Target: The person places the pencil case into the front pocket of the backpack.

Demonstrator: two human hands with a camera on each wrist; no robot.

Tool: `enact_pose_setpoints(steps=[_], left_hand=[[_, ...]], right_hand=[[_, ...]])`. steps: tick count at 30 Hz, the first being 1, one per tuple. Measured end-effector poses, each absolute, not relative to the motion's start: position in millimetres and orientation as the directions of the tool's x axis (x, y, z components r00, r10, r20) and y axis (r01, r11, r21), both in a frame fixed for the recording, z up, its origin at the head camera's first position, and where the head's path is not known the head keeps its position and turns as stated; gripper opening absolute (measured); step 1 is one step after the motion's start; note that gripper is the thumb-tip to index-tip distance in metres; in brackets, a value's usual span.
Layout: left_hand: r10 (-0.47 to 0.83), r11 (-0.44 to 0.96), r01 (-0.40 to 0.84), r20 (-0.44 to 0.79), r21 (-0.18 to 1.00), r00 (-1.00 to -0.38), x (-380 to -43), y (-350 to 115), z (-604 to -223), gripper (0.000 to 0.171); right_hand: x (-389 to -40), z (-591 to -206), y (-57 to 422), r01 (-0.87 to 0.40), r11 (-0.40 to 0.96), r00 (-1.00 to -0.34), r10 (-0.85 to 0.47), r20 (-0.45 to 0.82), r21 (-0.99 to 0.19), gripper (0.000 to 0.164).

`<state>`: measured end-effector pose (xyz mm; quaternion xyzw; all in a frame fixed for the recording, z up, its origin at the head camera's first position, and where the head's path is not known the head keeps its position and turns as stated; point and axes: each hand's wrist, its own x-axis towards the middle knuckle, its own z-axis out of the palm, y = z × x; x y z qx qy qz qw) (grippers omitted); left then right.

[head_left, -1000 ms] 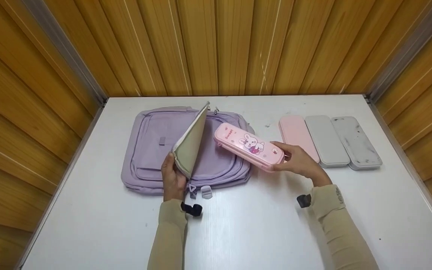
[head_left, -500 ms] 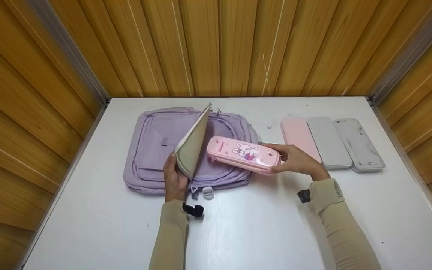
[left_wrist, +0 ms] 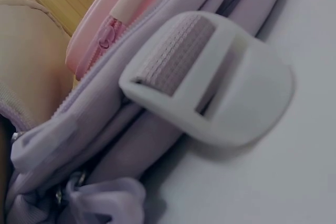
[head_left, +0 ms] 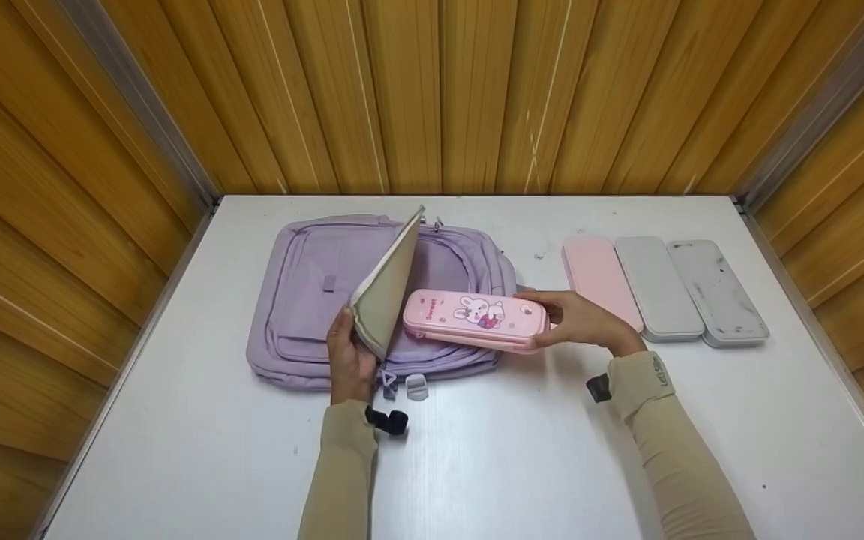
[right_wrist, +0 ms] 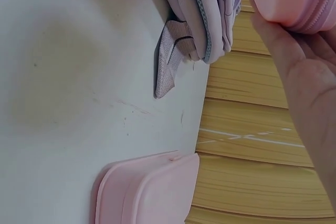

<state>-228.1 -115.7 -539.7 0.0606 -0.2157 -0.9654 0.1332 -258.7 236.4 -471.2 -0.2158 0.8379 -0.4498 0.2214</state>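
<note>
A lilac backpack [head_left: 308, 292] lies flat on the white table, its front flap [head_left: 383, 300] lifted so the pale lining shows. My left hand [head_left: 349, 364] grips the lower edge of that flap, thumb on the outer side. In my right hand [head_left: 582, 322] is a pink pencil case [head_left: 469, 319] with a rabbit picture, held by its right end. The case's left end lies over the opened pocket, close to the flap. In the left wrist view, the pencil case [left_wrist: 105, 35] shows behind the zipped edge of the bag; a pale strap buckle [left_wrist: 210, 82] fills the foreground.
To the right, a plain pink case [head_left: 603, 281], a light grey case [head_left: 658, 289] and a marbled case [head_left: 718, 292] lie side by side on the table [head_left: 492, 450]. Wood-patterned walls [head_left: 469, 97] stand behind and at both sides.
My right hand has brought the pink pencil case left and down towards the open pocket, turning it nearer to level. The left hand keeps holding the flap up.
</note>
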Motion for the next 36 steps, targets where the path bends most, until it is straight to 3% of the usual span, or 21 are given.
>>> enact_pose_setpoints(steps=[36], left_hand=[[-0.309, -0.776, 0.241, -0.019, 0.583, -0.951, -235.0, -110.6, -518.4, 0.017]], right_hand=[[-278.6, -476.9, 211.3, -0.224, 0.553, -0.749, -0.624, -0.222, -0.803, 0.084]])
